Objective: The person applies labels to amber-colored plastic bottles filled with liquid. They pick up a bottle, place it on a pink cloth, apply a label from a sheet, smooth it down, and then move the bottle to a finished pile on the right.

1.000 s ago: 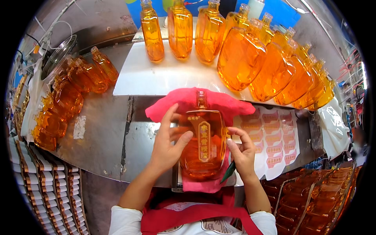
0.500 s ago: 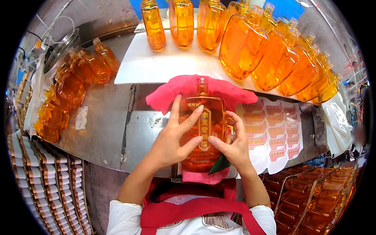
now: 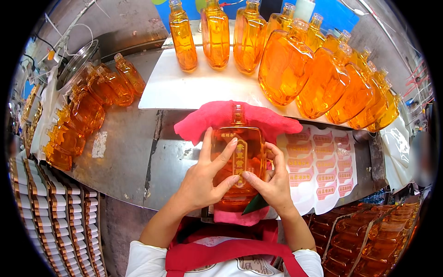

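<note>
An amber glass bottle lies on its back on a bright pink cloth, its neck pointing away from me. A narrow gold-edged label runs down its front. My left hand is spread over the bottle's left side, index fingertip and thumb touching the label. At the label's lower right edge rests the thumb of my right hand, while its other fingers curl beside the bottle. A dark green pointed flat piece sticks out from under the right hand; its other end is hidden.
A white board bears several upright amber bottles. More bottles stand at the table's left. Right of the cloth lies a label sheet. Stacked white-and-copper pieces and racked amber bottles are at the lower sides.
The whole view has shifted, so the table and bottles sit lower in the picture. Both hands keep nearly the same places on the bottle and label.
</note>
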Demonstrator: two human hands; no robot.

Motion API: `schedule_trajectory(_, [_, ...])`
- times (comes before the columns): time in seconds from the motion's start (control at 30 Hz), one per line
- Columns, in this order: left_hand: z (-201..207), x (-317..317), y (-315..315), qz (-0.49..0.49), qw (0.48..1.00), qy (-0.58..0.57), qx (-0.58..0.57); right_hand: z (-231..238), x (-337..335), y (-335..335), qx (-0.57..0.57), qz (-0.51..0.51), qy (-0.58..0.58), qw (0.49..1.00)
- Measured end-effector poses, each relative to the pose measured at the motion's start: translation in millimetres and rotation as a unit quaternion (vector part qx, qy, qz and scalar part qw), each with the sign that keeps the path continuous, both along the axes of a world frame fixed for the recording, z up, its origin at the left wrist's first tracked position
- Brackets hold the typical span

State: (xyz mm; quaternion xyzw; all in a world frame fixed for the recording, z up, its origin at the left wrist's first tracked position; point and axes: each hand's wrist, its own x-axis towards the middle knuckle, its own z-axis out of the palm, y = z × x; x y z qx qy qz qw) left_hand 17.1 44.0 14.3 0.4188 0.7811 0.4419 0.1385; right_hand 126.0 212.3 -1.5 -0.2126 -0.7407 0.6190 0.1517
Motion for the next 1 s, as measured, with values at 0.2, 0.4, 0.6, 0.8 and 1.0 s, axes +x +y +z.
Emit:
schedule_trajectory(0.2, [1.5,1.3,-0.2,0.013,1.000,0.010,-0.008,-6.4,-1.0,0.8,-0.004,0.002,0.014,1.000])
schedule_trajectory(0.4, [-2.4,0.4,-2.0,0.022,0.998,0.053,-0.021,-4.9,-1.6,-2.3,-0.028,-0.001,0.024,0.999])
schedule_trajectory(0.6, [-7.8,-1.3,-3.2,0.025,0.997,0.069,-0.010,-10.0,-2.3,3.4,-0.042,-0.007,0.042,0.998])
schedule_trajectory(0.8, [-13.6,-1.9,-2.7,0.029,0.997,0.073,0.021,-32.3,37.7,89.9,-0.476,-0.027,-0.050,0.878])
schedule_trajectory(1.0, [-11.9,-0.8,1.1,0.018,1.000,-0.005,0.011,43.5,23.4,50.5,-0.110,0.002,0.063,0.992])
